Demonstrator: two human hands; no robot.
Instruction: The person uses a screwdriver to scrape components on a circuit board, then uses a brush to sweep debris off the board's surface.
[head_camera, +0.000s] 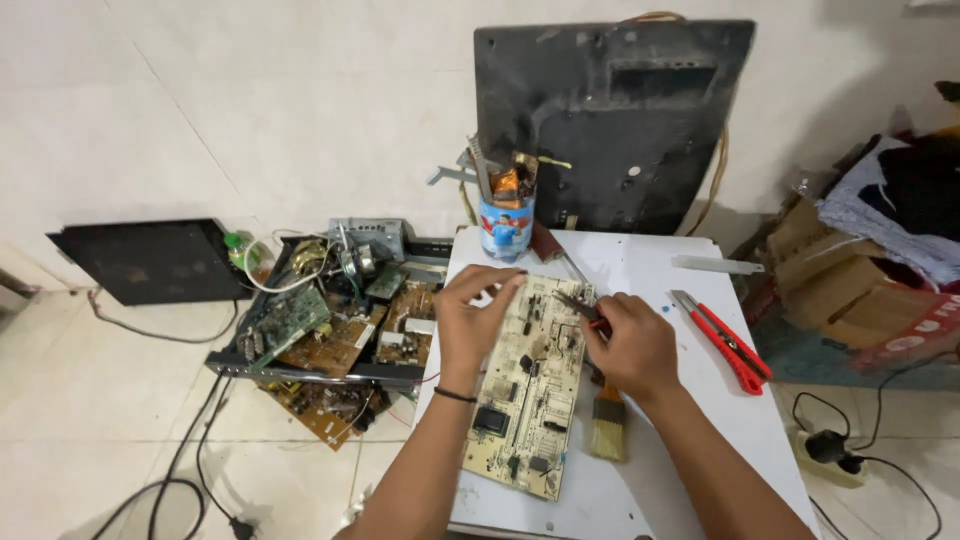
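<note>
the circuit board (525, 385) lies flat on the white table (700, 400), and i judge this goes best if i press the board's far left edge firmly so it can't slide while the tip works one small spot near its far right corner. my left hand (470, 320) reaches over the board's left edge, fingers curled down onto it and holding nothing, while my right hand (632, 345) hovers over the board's right edge, fingers closed around a small tool (578, 303), just beyond the paintbrush (607, 420).
</note>
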